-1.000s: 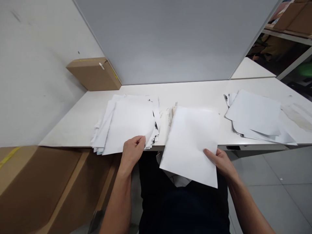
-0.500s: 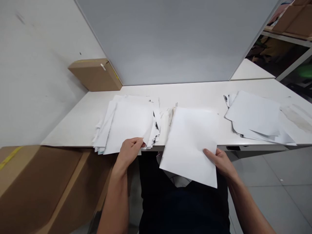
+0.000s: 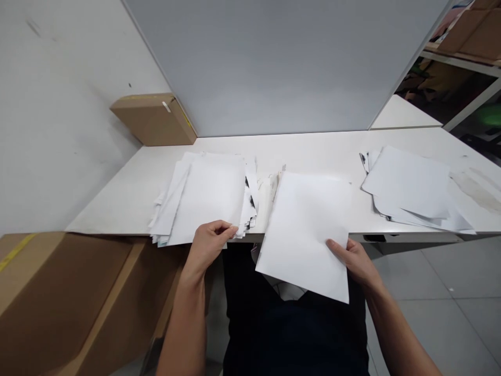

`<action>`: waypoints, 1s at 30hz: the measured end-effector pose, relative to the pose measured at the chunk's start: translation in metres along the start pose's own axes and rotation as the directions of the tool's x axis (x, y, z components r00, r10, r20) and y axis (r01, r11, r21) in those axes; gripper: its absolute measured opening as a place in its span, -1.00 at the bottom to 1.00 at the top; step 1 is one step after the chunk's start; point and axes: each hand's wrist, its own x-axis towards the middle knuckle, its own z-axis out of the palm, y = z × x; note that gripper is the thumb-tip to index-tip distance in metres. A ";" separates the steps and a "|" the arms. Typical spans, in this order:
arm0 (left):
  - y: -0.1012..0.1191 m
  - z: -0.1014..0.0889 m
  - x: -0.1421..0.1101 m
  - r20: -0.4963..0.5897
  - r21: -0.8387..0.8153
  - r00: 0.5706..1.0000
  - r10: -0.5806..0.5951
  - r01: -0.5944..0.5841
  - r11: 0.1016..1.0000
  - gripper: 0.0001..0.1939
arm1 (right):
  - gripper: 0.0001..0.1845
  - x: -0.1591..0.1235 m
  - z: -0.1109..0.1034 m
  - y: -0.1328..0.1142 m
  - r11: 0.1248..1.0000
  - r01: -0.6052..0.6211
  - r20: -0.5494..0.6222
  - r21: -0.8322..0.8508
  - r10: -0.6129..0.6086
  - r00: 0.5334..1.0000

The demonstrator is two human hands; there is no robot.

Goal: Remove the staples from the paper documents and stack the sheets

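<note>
My left hand [image 3: 213,241] pinches the lower right corner of the top white sheet of paper [image 3: 215,193] on an uneven stack at the left. Beneath that sheet, page edges with dark print stick out on the right side. My right hand [image 3: 354,258] grips the right edge of a blank-faced white paper sheet [image 3: 307,235], thumb on top and fingers hidden below. This sheet overhangs the table's front edge and tilts toward me. Behind its left edge a few other paper edges [image 3: 276,183] show; whether they belong to the same bundle I cannot tell.
A loose paper pile [image 3: 410,183] lies at the right of the white table [image 3: 313,149]. Against the wall at back left leans a flat cardboard box [image 3: 152,120]. Large cardboard boxes [image 3: 58,292] stand below at left. A grey panel [image 3: 282,68] rises behind the table.
The lifted corner of the left stack's top sheet now lies flatter, and my left hand has shifted slightly right along with it. My right hand keeps its hold almost unmoved.
</note>
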 end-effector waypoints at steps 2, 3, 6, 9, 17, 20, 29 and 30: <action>0.001 0.001 -0.001 -0.024 -0.003 1.000 0.005 -0.005 1.000 -0.69 | -0.62 0.000 0.001 -0.001 1.000 0.001 -0.001 0.001 -0.001 1.000; 0.002 0.002 -0.001 -0.035 -0.007 0.999 0.009 -0.010 1.000 -0.69 | -0.62 0.000 0.001 -0.001 1.000 0.002 -0.005 -0.003 -0.002 1.000; 0.002 0.004 -0.002 -0.054 -0.016 0.998 0.028 -0.029 0.999 -0.67 | -0.61 -0.002 0.003 -0.002 1.000 0.002 -0.011 -0.017 -0.002 1.000; 0.003 0.005 -0.003 -0.066 0.010 0.996 0.056 -0.056 0.998 -0.68 | -0.61 -0.003 0.004 -0.002 1.000 -0.001 -0.008 -0.016 0.001 1.000; 0.023 0.040 -0.029 -0.079 0.145 0.797 0.599 -0.585 0.798 -0.93 | -0.58 0.000 0.012 -0.002 0.999 0.012 0.085 0.052 -0.016 0.996; 0.032 0.068 -0.043 0.128 0.152 0.630 0.766 -0.775 0.613 -0.88 | -0.58 0.003 0.019 0.000 0.996 -0.023 0.091 0.090 0.015 0.996; 0.036 0.132 -0.068 0.482 0.200 0.372 0.794 -0.928 0.314 -0.88 | -0.46 0.001 0.027 0.003 0.978 -0.005 0.060 0.206 -0.008 0.998; 0.036 0.136 -0.070 0.485 0.183 0.351 0.801 -0.936 0.299 -0.88 | -0.49 0.001 0.026 0.003 0.981 0.025 0.061 0.191 -0.038 0.997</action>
